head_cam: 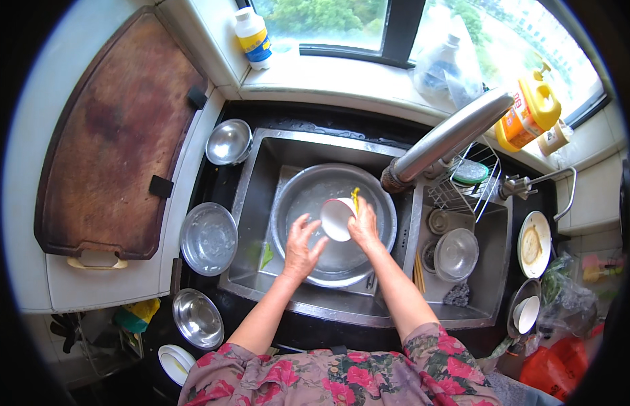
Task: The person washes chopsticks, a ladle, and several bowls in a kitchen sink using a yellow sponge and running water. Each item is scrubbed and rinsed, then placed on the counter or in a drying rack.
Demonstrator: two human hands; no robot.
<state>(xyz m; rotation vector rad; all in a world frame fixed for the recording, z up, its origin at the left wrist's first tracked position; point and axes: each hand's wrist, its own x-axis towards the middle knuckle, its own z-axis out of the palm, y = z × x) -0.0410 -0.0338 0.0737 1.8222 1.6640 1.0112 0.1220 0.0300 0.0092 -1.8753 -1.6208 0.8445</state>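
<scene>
My right hand (363, 223) grips a white bowl with a red rim (338, 221), tilted on its side, and a yellow cloth (355, 197) shows between the fingers and the bowl. Just left of the bowl, my left hand (301, 248) is spread, holding nothing. Both hands are over a large metal basin (334, 280) with water in it, which stands in the left bowl of a steel sink (256, 198). A green leaf (267, 256) lies beside the basin.
A steel faucet (447, 137) reaches over the divider. The right sink bowl holds a clear bowl (457, 255), chopsticks (419, 271) and a scouring pad (456, 295). Metal bowls (198, 318) stand on the left counter, near a cutting board (117, 137). A plate (535, 244) is at right.
</scene>
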